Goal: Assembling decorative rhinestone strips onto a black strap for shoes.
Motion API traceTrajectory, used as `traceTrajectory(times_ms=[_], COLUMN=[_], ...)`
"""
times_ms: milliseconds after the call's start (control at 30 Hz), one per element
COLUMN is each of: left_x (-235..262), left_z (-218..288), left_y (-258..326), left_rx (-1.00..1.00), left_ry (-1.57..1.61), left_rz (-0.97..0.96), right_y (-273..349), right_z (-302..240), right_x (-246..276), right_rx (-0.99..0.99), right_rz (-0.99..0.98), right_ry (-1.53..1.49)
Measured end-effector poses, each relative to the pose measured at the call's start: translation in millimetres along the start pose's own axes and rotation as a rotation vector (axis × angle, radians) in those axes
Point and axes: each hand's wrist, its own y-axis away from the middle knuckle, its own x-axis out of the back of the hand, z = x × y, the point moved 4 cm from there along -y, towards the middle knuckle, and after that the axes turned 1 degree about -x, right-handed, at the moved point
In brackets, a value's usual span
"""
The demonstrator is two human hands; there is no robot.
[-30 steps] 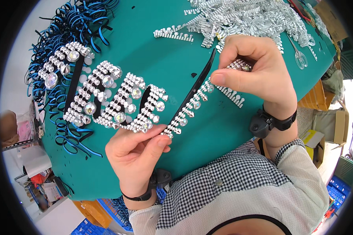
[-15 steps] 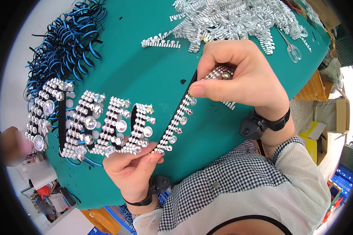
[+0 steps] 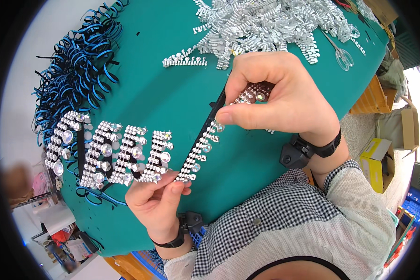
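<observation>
A length of silver rhinestone trim (image 3: 196,156) on a black band stretches diagonally between my hands. My left hand (image 3: 156,203) pinches its lower end between thumb and fingertips. Higher up and to the right, my right hand (image 3: 284,91) is closed around the upper part, thumb pressed on the stones. A further studded portion curls inside the right palm, partly hidden by the fingers. To the left of my left hand stand several curved rhinestone bands (image 3: 128,154) with large clear gems and black backing; how they join at the fingers is hidden.
A large heap of silver trim pieces (image 3: 266,28) covers the far side of the green table (image 3: 144,88). Scissors (image 3: 344,60) lie to its right. Curly blue-and-black ribbons (image 3: 74,74) are piled along the left edge. A yellow box (image 3: 376,163) is beyond the right edge.
The curved bands on the left have shifted right and drawn closer together. My right hand has moved slightly left with the trim. Both grips remain the same.
</observation>
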Motion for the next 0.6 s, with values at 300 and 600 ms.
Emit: traceTrajectory(times_ms=[300, 600], left_x=[0, -2], left_z=[0, 1], left_y=[2, -1], left_rx=[-0.032, 0.023], left_ry=[0.012, 0.134], left_rz=[0.02, 0.057], right_y=[-2, -3], right_z=[8, 11], right_x=[-2, -4], right_rx=[0.013, 0.003], right_rz=[0.021, 0.007], right_ry=[0.04, 0.052])
